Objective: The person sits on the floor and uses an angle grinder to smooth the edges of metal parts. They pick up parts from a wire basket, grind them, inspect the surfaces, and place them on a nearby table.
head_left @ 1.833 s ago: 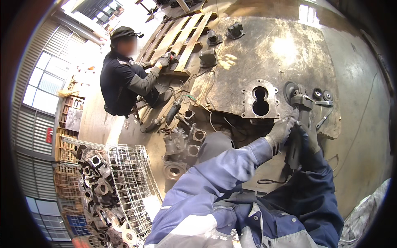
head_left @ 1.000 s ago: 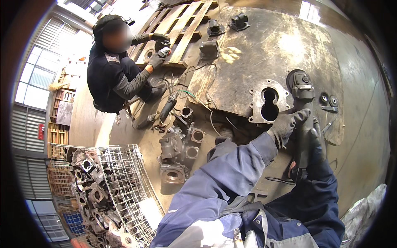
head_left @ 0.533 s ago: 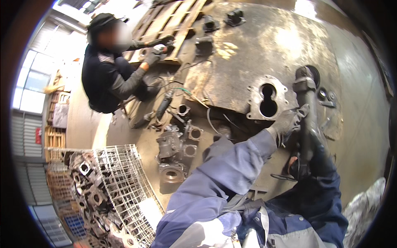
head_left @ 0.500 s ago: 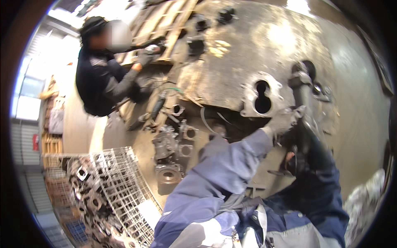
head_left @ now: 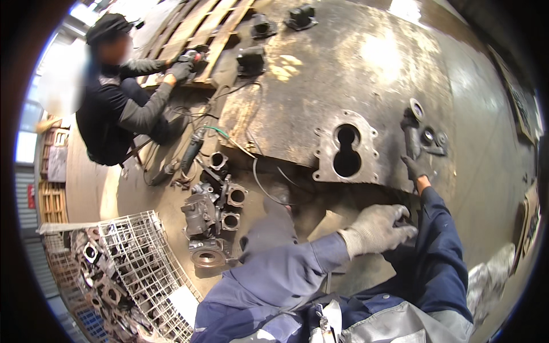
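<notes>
My left hand (head_left: 378,230), in a pale grey knit glove, is raised before my body, clear of the table. Its fingers are curled toward the thumb; a dark spot shows between them, too small to name. My right hand (head_left: 417,169), in a dark glove, reaches to the table's near right part and grips the near end of a dark metal pipe fitting (head_left: 411,136) with a round flange on its far end. Right beside that fitting lies a smaller metal part with round openings (head_left: 433,140). A flat metal flange plate (head_left: 325,157) with two joined round holes lies at the table's near edge.
Several dark castings (head_left: 251,60) stand on the worn table (head_left: 320,74). Lower left are metal housings (head_left: 200,214), a grinder-like tool (head_left: 193,151) with cables, and a wire basket (head_left: 150,251) of parts. A co-worker (head_left: 114,91) holds a power tool by a wooden pallet (head_left: 197,28).
My left hand has drawn back from the pipe fitting toward my body. My right hand stays by the fitting, which now leans lower on the table. The view has shifted.
</notes>
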`<control>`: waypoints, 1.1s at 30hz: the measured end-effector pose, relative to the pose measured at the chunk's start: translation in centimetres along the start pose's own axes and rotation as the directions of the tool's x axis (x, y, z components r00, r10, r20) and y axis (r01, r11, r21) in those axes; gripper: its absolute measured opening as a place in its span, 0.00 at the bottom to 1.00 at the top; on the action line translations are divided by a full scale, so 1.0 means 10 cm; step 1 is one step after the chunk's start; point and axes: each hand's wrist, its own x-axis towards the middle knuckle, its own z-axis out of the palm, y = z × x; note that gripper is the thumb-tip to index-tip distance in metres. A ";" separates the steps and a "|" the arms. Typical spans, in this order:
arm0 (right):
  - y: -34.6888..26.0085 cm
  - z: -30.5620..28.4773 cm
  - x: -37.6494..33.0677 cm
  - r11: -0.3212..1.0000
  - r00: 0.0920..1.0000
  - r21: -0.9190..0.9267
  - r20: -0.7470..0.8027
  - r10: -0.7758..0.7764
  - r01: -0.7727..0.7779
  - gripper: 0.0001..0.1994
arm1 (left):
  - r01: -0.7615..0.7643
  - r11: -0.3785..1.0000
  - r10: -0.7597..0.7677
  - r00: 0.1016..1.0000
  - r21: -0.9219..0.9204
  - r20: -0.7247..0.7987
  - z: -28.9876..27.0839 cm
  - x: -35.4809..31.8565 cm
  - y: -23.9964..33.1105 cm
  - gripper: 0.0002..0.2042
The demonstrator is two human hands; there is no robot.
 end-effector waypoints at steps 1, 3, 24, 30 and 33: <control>-0.01 0.15 0.09 0.998 0.997 -0.065 -0.073 -0.028 0.023 0.48 | 0.007 1.000 -0.007 1.000 0.006 0.005 -0.06 0.00 0.02 0.22; 0.05 0.37 0.26 0.980 0.985 -0.195 -0.158 -0.073 0.041 0.49 | 0.028 0.999 -0.028 1.000 -0.044 0.002 -0.14 -0.01 0.02 0.24; 0.75 0.28 0.28 0.812 0.848 -0.360 -0.092 -0.522 0.460 0.45 | -0.138 0.985 0.160 0.958 0.103 -0.240 -0.23 -0.17 -0.11 0.23; -0.31 -0.84 -1.20 0.857 0.827 0.289 0.259 -0.498 0.426 0.32 | -0.505 0.855 0.353 0.729 -0.113 -0.586 -0.59 -0.77 0.15 0.14; -0.53 -1.04 -1.89 0.816 0.805 0.300 0.199 -0.559 0.493 0.26 | -0.822 0.545 0.483 0.469 -0.166 -0.740 -0.91 -1.39 -0.31 0.10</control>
